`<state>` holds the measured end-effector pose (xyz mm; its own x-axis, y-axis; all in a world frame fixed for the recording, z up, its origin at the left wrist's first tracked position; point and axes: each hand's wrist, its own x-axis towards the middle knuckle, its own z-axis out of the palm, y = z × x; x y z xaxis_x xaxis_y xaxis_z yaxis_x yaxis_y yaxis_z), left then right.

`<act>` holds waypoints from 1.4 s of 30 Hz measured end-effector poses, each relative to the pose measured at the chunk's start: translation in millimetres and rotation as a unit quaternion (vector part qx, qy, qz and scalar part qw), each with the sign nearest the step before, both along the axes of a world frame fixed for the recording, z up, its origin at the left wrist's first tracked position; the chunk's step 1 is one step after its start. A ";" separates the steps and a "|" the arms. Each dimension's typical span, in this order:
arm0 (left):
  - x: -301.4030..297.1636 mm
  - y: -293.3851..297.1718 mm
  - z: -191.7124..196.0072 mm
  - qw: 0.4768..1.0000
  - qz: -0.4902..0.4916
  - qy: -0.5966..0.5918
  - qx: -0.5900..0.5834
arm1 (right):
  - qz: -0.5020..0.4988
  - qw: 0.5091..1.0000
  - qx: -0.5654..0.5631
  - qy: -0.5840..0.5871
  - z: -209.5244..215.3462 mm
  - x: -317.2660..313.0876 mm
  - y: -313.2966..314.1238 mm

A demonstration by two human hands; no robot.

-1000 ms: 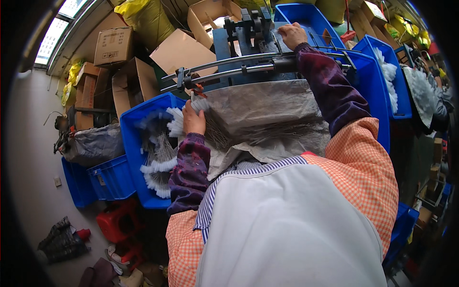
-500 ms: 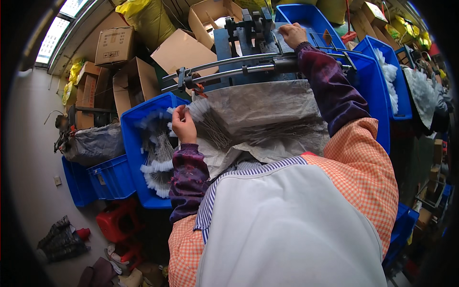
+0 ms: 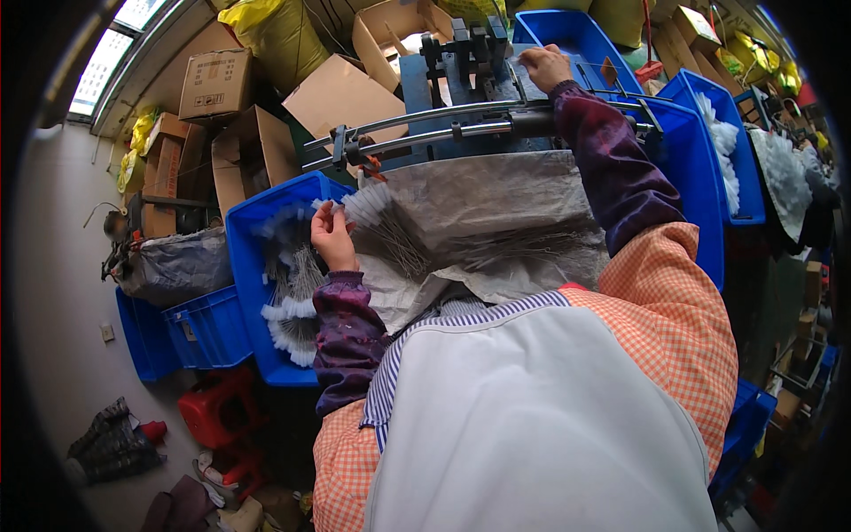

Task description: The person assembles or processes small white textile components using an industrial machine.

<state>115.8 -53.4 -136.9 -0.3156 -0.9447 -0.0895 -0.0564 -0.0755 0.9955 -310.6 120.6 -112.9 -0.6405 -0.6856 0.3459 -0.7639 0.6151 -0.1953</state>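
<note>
Left hand (image 3: pixel 332 235) grip pinches white-tipped wire brushes (image 3: pixel 368 206), long axis pointing right across grey sheet (image 3: pixel 496 199).

Brown cardboard box (image 3: pixel 215 82), closed, pale label on side, upper left near window. Below it, two open brown cartons (image 3: pixel 251 160), flaps up, against wall. Large open carton (image 3: pixel 341 91) tilted, behind blue bin. Another open carton (image 3: pixel 387 28) at top centre. Yellow plastic sack (image 3: pixel 264 27) top left of centre. Small carton (image 3: pixel 693 25) top right. No screens seen.
</note>
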 end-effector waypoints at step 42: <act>-31.3 -0.4 -6.5 0.995 -0.034 0.079 0.050 | -0.072 0.994 0.078 -0.007 19.5 66.3 -28.3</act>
<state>84.4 -53.8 -143.3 -0.3955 -0.9098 -0.1263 0.0922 -0.1762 0.9800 -244.4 92.2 -93.4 -0.7397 -0.6317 0.2320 -0.6640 0.7412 -0.0988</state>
